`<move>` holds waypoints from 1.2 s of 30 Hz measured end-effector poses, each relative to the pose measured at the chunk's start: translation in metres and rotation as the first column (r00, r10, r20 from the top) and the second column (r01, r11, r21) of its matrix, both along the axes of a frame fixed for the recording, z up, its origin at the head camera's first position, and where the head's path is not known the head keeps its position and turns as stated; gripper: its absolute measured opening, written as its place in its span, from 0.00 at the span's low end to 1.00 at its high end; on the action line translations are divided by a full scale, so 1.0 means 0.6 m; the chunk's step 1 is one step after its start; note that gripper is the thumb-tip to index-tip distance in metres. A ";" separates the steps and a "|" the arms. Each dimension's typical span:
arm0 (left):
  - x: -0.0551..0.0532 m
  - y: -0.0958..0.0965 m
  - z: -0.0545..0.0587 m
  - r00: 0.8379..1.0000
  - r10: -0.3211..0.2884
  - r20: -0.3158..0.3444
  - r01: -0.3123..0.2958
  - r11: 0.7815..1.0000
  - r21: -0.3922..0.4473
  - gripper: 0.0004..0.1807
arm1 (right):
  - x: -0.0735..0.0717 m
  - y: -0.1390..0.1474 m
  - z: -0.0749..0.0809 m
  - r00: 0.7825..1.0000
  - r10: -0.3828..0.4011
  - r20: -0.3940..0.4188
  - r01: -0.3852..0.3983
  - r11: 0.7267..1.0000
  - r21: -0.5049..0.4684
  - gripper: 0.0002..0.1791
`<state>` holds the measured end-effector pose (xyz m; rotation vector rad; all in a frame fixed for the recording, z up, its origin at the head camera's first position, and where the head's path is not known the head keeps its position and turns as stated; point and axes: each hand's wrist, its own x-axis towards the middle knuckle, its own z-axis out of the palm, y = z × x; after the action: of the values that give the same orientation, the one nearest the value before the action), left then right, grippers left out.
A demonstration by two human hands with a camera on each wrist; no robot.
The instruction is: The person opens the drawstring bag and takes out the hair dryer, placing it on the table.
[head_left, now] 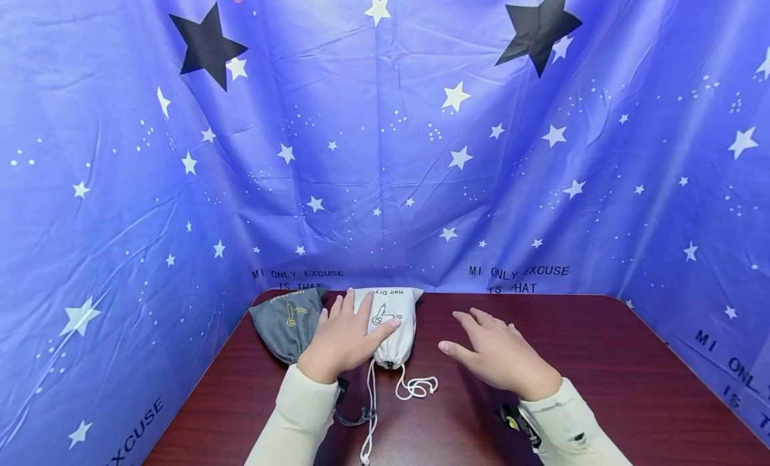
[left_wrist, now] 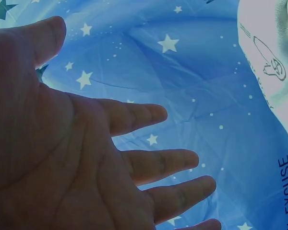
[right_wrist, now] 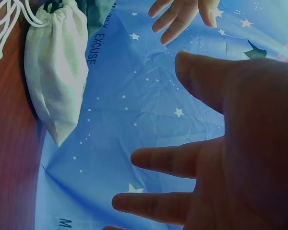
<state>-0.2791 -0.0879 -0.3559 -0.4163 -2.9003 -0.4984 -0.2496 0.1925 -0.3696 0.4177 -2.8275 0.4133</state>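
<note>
My left hand [head_left: 344, 335] has its fingers spread, above the table and overlapping two drawstring bags in the head view. The white bag [head_left: 398, 339] is printed "Hair Dry..." with a small hair dryer drawing, and white cords trail from its gathered mouth toward me. Left of it lies a dark grey bag [head_left: 279, 329] with a gold drawing, partly hidden by the hand. My right hand [head_left: 502, 356], fingers extended and apart, hovers right of the white bag, holding nothing. In the right wrist view the white bag [right_wrist: 57, 72] shows from its side, full and rounded.
The bags lie near the back edge of a dark red wood-grain table [head_left: 481, 426]. A blue cloth [head_left: 373, 152] with stars and lettering hangs behind and along both sides. White cords [head_left: 415, 387] and a dark grey cord [head_left: 355, 420] lie in front of the bags.
</note>
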 end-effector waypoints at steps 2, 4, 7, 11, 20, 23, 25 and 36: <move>-0.002 0.000 -0.002 1.000 0.001 0.003 -0.001 1.000 0.004 0.49 | -0.001 -0.002 -0.002 1.000 -0.001 -0.005 0.001 1.000 -0.004 0.42; -0.004 -0.001 -0.004 1.000 0.003 0.007 -0.003 1.000 0.010 0.49 | -0.003 -0.005 -0.005 1.000 -0.002 -0.010 0.002 1.000 -0.008 0.42; -0.009 -0.003 -0.007 1.000 0.010 0.007 -0.010 1.000 0.009 0.48 | -0.005 -0.008 -0.010 1.000 -0.006 -0.021 0.006 1.000 -0.016 0.40; -0.014 -0.005 -0.011 1.000 0.013 -0.005 -0.013 1.000 0.008 0.47 | -0.009 -0.012 -0.016 0.999 0.001 -0.051 -0.002 1.000 -0.018 0.39; -0.019 -0.004 -0.016 1.000 0.011 -0.011 -0.011 1.000 0.024 0.46 | -0.017 -0.019 -0.032 0.995 0.028 -0.100 -0.027 1.000 0.003 0.37; -0.020 -0.005 -0.020 1.000 0.010 -0.011 -0.010 0.999 0.034 0.45 | -0.020 -0.024 -0.040 0.994 0.035 -0.103 -0.034 0.999 0.011 0.37; -0.021 -0.005 -0.023 1.000 0.007 -0.014 -0.007 0.999 0.037 0.44 | -0.021 -0.027 -0.046 0.994 0.038 -0.106 -0.037 0.999 0.017 0.37; -0.038 -0.006 -0.039 1.000 0.003 0.001 -0.003 0.999 0.047 0.42 | -0.025 -0.046 -0.069 0.994 0.064 -0.087 -0.060 0.997 0.053 0.38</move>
<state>-0.3019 -0.0912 -0.3795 -0.4046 -2.8835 -0.5648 -0.2646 0.1649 -0.4111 0.5224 -2.7489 0.3279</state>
